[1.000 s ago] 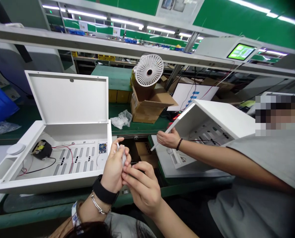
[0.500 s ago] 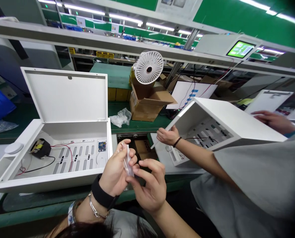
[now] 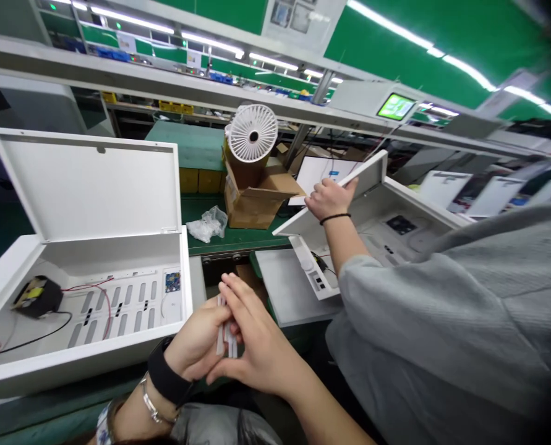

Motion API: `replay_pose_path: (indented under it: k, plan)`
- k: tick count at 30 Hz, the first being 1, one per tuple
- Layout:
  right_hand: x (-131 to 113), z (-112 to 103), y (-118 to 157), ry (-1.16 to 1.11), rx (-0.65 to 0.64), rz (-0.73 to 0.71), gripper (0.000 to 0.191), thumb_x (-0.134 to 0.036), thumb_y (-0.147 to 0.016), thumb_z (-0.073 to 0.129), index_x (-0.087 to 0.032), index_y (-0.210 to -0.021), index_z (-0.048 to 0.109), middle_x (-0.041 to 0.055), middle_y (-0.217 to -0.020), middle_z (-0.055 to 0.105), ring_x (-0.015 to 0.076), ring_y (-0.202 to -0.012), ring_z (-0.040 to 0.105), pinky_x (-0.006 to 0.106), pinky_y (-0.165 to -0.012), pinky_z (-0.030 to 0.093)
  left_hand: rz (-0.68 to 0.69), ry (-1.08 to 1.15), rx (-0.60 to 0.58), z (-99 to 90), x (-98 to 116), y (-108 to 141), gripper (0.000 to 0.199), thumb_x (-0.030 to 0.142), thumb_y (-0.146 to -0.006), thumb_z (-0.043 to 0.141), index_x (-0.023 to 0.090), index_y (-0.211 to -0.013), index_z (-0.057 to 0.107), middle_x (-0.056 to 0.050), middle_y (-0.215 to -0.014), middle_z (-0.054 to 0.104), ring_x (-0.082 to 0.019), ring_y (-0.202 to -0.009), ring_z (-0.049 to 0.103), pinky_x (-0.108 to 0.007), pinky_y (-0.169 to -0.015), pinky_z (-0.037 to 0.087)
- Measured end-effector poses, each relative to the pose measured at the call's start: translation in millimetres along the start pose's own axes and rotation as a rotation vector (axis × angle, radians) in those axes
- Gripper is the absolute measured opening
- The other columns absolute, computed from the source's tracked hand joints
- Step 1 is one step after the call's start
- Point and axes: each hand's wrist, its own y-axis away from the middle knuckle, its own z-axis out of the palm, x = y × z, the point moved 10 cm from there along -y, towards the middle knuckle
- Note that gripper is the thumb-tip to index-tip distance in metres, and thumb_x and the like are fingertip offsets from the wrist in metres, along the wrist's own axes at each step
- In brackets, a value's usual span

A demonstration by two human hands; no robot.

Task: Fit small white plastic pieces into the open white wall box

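Note:
My left hand, with a black band on its wrist, is closed around several narrow, whitish strips. My right hand is cupped over them from the other side, fingertips at the top of the bundle and thumb near the bottom ends. What the strips are I cannot make out, and fingers hide part of them. To the left stands a white metal case with its lid raised. Inside it are a black boxy part with yellow, red and black wires, and a small blue circuit board.
On my right a co-worker's hand grips the lid of another white case. Behind the bench are a white fan, an open cardboard box and a clear plastic bag. A gap separates the work surfaces before my hands.
My right hand has closed in over the strips, which now show as separate pieces. The co-worker's case has turned and its lid is swung up. My view has shifted right.

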Motion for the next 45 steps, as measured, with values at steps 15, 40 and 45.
replay_pose_path:
  k: [15, 40, 45]
  plan:
    - [-1, 7, 4, -0.2, -0.077, 0.087, 0.094, -0.043, -0.052, 0.08, -0.019, -0.133, 0.038, 0.0124, -0.124, 0.048, 0.0254, -0.116, 0.045, 0.04, -0.099, 0.041, -0.059, -0.24, 0.029, -15.5, -21, 8, 0.004, 0.014, -0.071, 0.055, 0.015, -0.071, 0.052, 0.001, -0.055, 0.047, -0.008, -0.051, 0.043, -0.022, -0.05, 0.034]
    - [5, 38, 3, -0.087, 0.13, 0.015, 0.081, -0.054, -0.074, 0.061, -0.014, -0.138, 0.03, 0.0179, -0.137, 0.039, 0.0236, -0.13, 0.034, 0.04, -0.106, 0.034, 0.119, -0.137, 0.209, -96.0, 57, 36, 0.021, 0.034, -0.081, 0.057, 0.022, -0.098, 0.054, 0.005, -0.063, 0.031, -0.003, -0.045, 0.021, -0.016, -0.04, 0.021]
    - [-19, 73, -16, 0.028, 0.021, -0.102, 0.068, -0.062, -0.076, 0.052, -0.021, -0.13, 0.041, 0.0109, -0.137, 0.042, 0.0226, -0.132, 0.029, 0.04, -0.11, 0.028, 0.329, -0.257, 0.347, -133.1, 107, 46, 0.029, 0.031, -0.077, 0.062, 0.028, -0.104, 0.052, 0.005, -0.063, 0.034, -0.003, -0.042, 0.026, -0.014, -0.035, 0.024]
